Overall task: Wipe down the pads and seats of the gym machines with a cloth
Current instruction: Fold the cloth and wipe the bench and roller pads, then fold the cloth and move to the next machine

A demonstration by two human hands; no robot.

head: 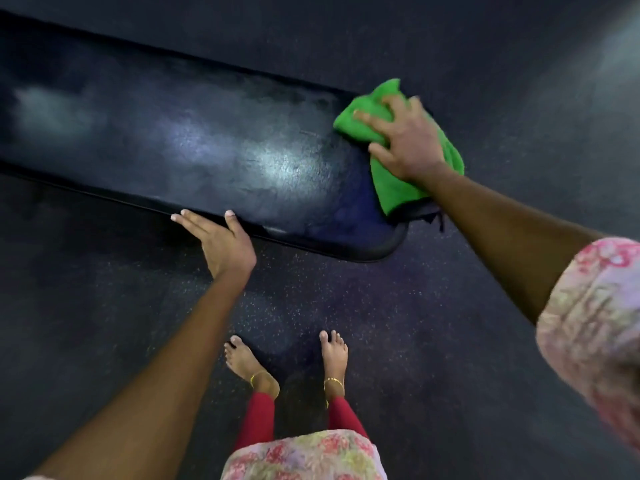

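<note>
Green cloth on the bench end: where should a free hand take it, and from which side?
Take the green cloth by its loose lower fold hanging over the bench pad end, from the right side. The right hand covers the bunched middle; that fold is free.

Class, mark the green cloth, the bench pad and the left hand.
green cloth (388, 183), head view, lower fold.
bench pad (214, 147), head view, shiny top.
left hand (221, 244), head view, back of hand.
</note>
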